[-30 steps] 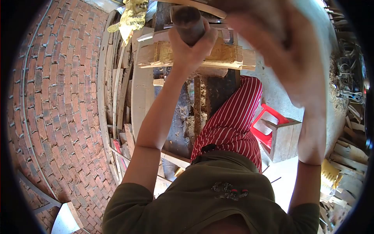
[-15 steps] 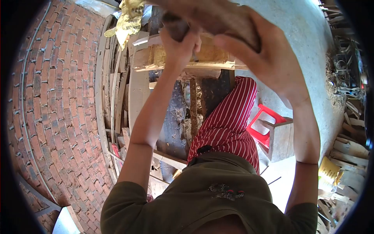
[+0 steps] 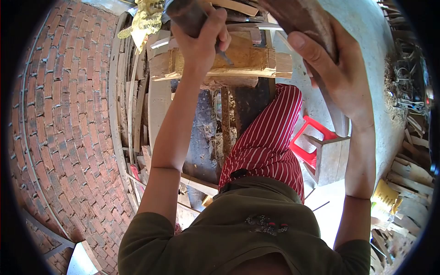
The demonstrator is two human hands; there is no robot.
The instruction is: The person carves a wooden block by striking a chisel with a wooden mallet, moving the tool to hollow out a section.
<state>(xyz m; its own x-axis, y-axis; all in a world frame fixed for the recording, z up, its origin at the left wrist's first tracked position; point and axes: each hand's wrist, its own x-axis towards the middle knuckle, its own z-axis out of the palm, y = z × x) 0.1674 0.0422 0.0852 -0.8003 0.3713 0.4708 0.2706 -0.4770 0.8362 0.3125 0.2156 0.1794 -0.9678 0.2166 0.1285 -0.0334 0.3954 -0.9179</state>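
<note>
My left hand [image 3: 201,43] is wrapped round the dark handle of a tool [image 3: 187,16]; a thin metal tip sticks out below its fingers over a wooden piece. My right hand [image 3: 337,68] grips a long, curved dark wooden piece [image 3: 311,23], thumb on the near side, and the wood runs down past the palm towards the wrist. Below and between both hands lies a pale yellowish wooden block [image 3: 247,57] with a hollowed face, across a dark work surface [image 3: 201,133].
A brick wall [image 3: 68,137] and stacked planks [image 3: 120,91] are on the left. A yellow bag [image 3: 147,20] hangs at the upper left. A red plastic stool [image 3: 305,153] and a wooden box [image 3: 332,160] stand at the right, with wood scraps [image 3: 412,174] beyond.
My hands have moved apart, the left one left and up, the right one right and down. The dark wooden piece has swung from nearly across to steeply slanted.
</note>
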